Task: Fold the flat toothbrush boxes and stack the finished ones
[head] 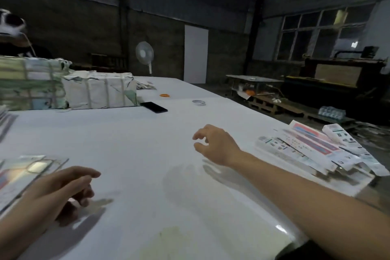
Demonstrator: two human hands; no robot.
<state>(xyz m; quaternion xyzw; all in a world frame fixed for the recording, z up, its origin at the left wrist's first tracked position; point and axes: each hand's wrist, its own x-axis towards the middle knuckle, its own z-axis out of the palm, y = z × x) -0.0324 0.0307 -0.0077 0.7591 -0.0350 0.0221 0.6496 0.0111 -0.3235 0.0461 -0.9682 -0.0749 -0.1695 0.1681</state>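
Both empty, fingers loose: left hand (pixel 63 186) beside flat boxes (pixel 25 173), right hand (pixel 215 143) over table (pixel 137 143). Peel just one flat; stack finished boxes (pixel 312 152) squarely.

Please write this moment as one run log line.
left hand: empty, beside flat boxes | right hand: empty, over table | folded boxes: piled right

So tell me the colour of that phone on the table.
Black; the phone shows in the head view.
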